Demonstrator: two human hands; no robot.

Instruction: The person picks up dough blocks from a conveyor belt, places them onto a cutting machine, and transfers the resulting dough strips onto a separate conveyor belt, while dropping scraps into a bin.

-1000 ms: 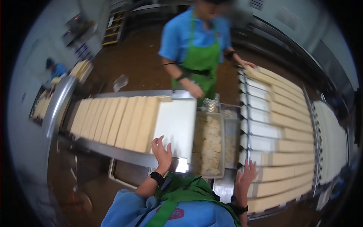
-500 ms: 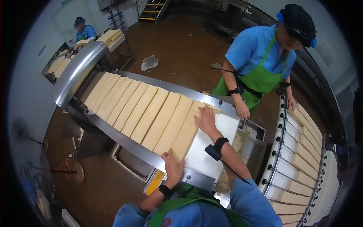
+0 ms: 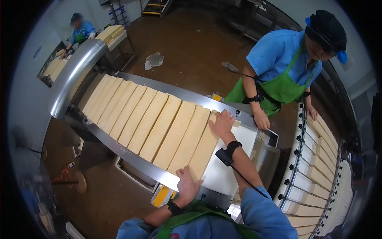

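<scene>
A row of long pale yellow slabs (image 3: 159, 123) lies side by side across a steel-edged conveyor (image 3: 175, 89). My hands are at opposite ends of the last slab (image 3: 205, 153), the one nearest the white plate (image 3: 225, 169). My left hand (image 3: 188, 186) holds its near end, fingers bent over the top edge and thumb on the side towards the plate. At the far end, my right hand (image 3: 222, 125) grips with fingers over the top; part of that end is hidden beneath it. The slab lies flat, partly over the plate.
A co-worker (image 3: 282, 71) in a green apron stands at right, one hand by the conveyor's edge, the other at a second line (image 3: 318, 167) carrying similar slabs between bars. Grey bins (image 3: 264, 161) sit between the lines. A curved steel cover (image 3: 79, 75) spans the conveyor's far end; another person works beyond.
Both hands and the last slab have shifted right, further over the white plate, so less of the plate shows. The view has also shifted slightly.
</scene>
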